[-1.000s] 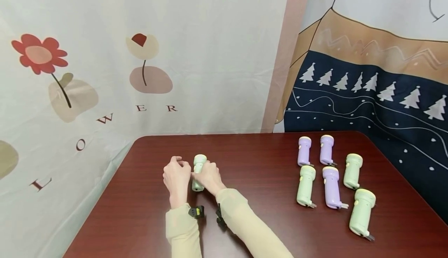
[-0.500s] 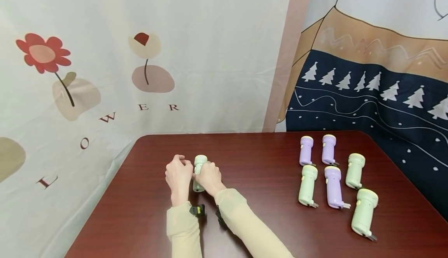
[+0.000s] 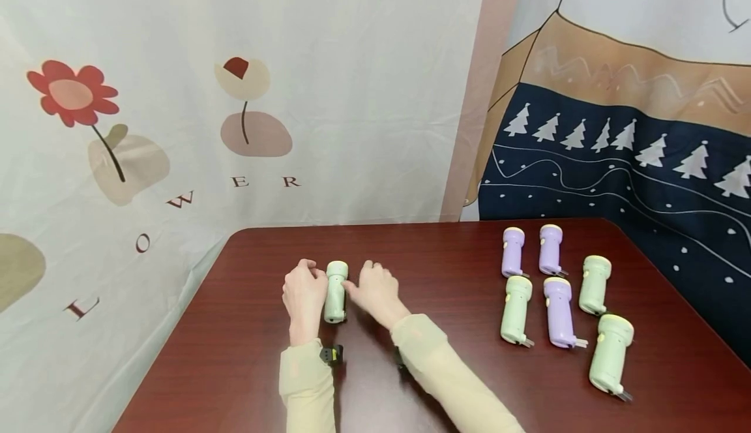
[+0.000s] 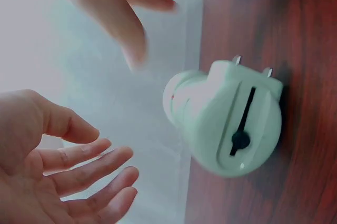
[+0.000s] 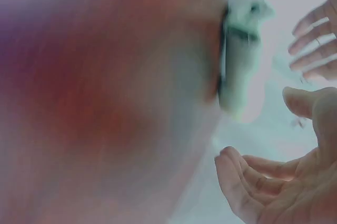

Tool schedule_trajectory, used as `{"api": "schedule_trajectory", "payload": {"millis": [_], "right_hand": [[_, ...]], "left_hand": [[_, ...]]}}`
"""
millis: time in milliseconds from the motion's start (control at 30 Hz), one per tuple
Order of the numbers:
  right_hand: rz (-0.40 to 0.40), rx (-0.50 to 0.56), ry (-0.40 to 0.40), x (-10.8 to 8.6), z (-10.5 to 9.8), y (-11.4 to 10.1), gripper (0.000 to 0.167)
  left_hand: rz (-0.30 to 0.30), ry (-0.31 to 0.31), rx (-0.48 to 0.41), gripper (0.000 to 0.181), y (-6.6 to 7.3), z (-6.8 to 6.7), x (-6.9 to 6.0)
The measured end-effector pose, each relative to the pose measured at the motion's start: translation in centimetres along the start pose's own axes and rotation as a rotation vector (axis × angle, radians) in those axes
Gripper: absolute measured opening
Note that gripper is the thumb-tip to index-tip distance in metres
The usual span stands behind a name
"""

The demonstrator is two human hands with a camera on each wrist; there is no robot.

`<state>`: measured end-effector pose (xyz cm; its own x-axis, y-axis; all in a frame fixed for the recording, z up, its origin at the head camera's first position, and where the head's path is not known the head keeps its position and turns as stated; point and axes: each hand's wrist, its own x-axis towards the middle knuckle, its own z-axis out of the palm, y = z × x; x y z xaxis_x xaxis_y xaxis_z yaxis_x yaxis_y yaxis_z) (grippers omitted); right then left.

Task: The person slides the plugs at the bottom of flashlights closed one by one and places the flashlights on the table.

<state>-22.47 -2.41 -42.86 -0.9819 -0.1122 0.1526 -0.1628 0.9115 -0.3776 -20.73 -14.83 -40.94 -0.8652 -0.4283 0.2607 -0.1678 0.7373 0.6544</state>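
A pale green flashlight (image 3: 336, 293) lies on the table between the two hands, its wider head toward the back. In the left wrist view the same flashlight (image 4: 231, 119) shows its slotted end and two metal plug prongs to one side. Just left of it hovers my left hand (image 3: 305, 295), fingers spread and loosely bent, holding nothing. My right hand (image 3: 377, 291) is off to the right with its thumb pointing at the flashlight. Nothing is in its grip, and in the right wrist view a gap separates the fingers from the blurred flashlight (image 5: 242, 66).
At the right of the brown table (image 3: 434, 289) lie several more flashlights, some purple (image 3: 559, 312), some green (image 3: 610, 355), most with plug prongs folded out. A printed cloth (image 3: 364, 94) hangs behind the table's back edge.
My right hand has let go of the green flashlight and moved away to the right. The flashlight stays where it was. My left hand has barely shifted.
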Motion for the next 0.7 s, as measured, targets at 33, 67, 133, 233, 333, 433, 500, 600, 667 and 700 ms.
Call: {"api": "schedule_trajectory", "payload": {"millis": [33,67,133,233,333,433,500,600,667,700], "right_hand": [[-0.01,-0.023,0.023,0.0,-0.6,0.6,0.059],[-0.018,-0.042,0.041,0.0,-1.2,1.3,0.057],[-0.021,-0.07,0.07,0.0,-2.5,2.7,0.053],[0.018,-0.107,0.086,-0.2,-4.5,5.2,0.051],[0.091,-0.139,0.088,-0.6,-6.6,8.1,0.052],[0.155,-0.159,0.09,-1.4,-8.4,11.3,0.056],[0.193,-0.161,0.094,-2.0,-9.4,13.4,0.058],[0.258,-0.158,0.072,-3.0,-10.7,16.2,0.062],[0.305,-0.152,0.042,-3.7,-11.3,17.7,0.065],[0.328,-0.15,0.022,-4.1,-11.6,18.3,0.066]], "left_hand": [[0.021,-0.009,0.008,0.025,0.1,0.1,0.0],[0.043,-0.021,0.016,0.025,0.3,0.3,0.0],[0.088,-0.042,0.033,0.026,0.6,0.6,0.0],[0.149,-0.059,0.061,0.027,0.8,1.2,0.0],[0.222,-0.063,0.096,0.026,0.7,1.7,-0.3],[0.296,-0.055,0.127,0.023,0.5,2.2,-0.6],[0.324,-0.043,0.144,0.023,0.3,2.5,-0.8],[0.339,-0.039,0.167,0.025,0.0,2.6,-0.9],[0.341,-0.049,0.18,0.026,-0.1,2.5,-1.0],[0.345,-0.057,0.188,0.026,-0.2,2.4,-1.0]]}}
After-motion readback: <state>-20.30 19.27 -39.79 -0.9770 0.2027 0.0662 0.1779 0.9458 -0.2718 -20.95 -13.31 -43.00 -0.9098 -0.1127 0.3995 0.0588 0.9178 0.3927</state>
